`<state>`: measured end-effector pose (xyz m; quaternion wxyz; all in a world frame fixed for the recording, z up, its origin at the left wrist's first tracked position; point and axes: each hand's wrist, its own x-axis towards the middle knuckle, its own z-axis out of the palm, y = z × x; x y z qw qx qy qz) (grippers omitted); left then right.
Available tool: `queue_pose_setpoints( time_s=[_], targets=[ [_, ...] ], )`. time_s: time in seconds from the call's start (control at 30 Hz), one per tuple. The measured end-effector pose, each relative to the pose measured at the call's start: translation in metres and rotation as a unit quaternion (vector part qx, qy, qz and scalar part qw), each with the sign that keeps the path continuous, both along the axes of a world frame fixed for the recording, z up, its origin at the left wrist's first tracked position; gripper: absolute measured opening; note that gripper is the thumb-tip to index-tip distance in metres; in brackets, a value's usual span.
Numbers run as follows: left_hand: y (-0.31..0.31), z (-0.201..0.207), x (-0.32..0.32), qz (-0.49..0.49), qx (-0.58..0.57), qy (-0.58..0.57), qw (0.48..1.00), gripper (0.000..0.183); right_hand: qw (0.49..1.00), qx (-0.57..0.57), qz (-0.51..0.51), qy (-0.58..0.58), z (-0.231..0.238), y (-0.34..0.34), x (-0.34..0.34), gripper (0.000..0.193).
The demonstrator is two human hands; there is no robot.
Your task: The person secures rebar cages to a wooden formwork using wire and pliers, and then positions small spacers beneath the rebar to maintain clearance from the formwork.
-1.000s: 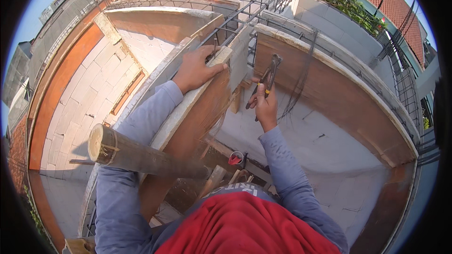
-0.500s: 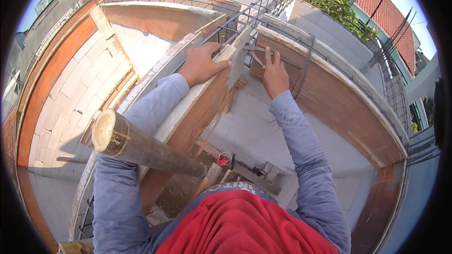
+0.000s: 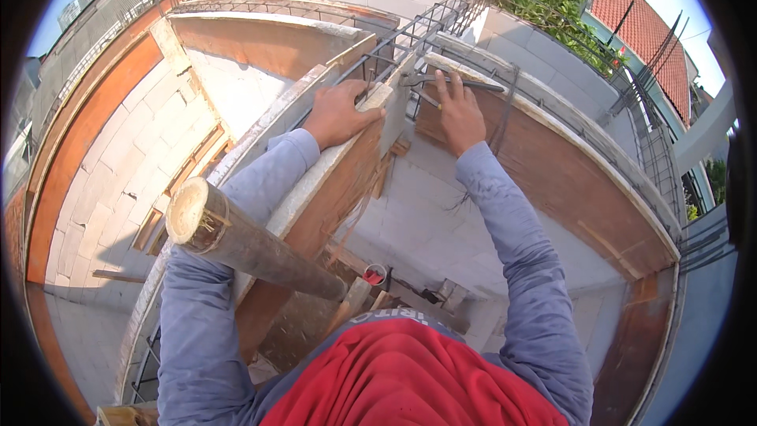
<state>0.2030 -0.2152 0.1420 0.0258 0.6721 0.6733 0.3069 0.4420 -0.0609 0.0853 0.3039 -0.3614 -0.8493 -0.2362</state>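
My left hand [image 3: 337, 114] is closed over the top edge of a wooden formwork board [image 3: 319, 177], its thumb lying along the near side. A thin nail [image 3: 370, 83] sticks up beside its index finger; whether the fingers touch it is unclear. My right hand [image 3: 460, 114] grips a pair of dark pincers [image 3: 473, 84], with fingers over the upper handle. The head of the pincers points left, close to the end of the board and the steel reinforcement cage [image 3: 410, 35]. The lower handle is partly hidden by the hand.
A thick bamboo pole [image 3: 260, 256] slants up by my left forearm. Another formwork panel [image 3: 544, 170] curves away on the right, with a loop of tie wire [image 3: 507, 110] over it. A small bucket [image 3: 375, 274] sits far below. Block walls [image 3: 118, 150] stand around.
The pincers have turned in my right hand, the free handle end rising to lie more level. My right hand has shifted slightly up; my left hand stays on the board.
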Motion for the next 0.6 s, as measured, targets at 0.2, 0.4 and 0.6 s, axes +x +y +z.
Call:
queue_pose_setpoints(
  time_s=[0.2,0.4,0.6],
  targets=[
    [0.002,0.001,0.001,-0.004,-0.008,-0.018,1.000,0.070,1.000,0.011,-0.003,0.007,-0.009,0.007,0.002,0.061],
    [0.001,-0.002,0.000,0.002,0.042,0.025,0.999,0.063,0.997,-0.072,-0.033,-0.005,-0.013,0.005,-0.002,0.058],
    [0.001,-0.002,0.001,0.001,0.039,0.024,0.999,0.064,1.000,0.009,-0.017,0.018,-0.018,0.012,0.000,0.058]
  ],
)
